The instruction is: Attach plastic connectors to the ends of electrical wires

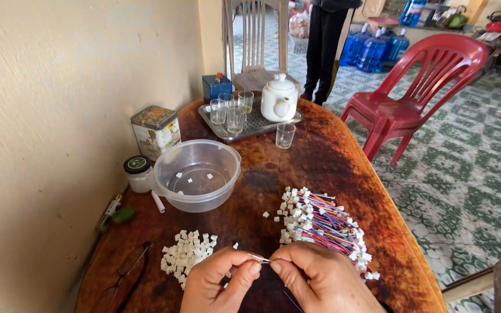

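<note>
My left hand (218, 284) and my right hand (320, 278) meet at the table's near edge, fingertips pinched together on a thin wire end (258, 258). Whether a small connector sits between the fingers I cannot tell. Just left of my left hand lies a pile of small white plastic connectors (185, 253). Beyond my right hand lies a bundle of coloured wires with white connectors (320, 223) on both ends.
A clear plastic bowl (197, 174) holds a few white connectors. A small jar (138, 172), a tin (156, 131), a tray (250, 124) with glasses and a white teapot (279, 98) stand further back. Glasses (127, 278) lie at left. A red chair (418, 87) and a standing person (323, 46) are beyond.
</note>
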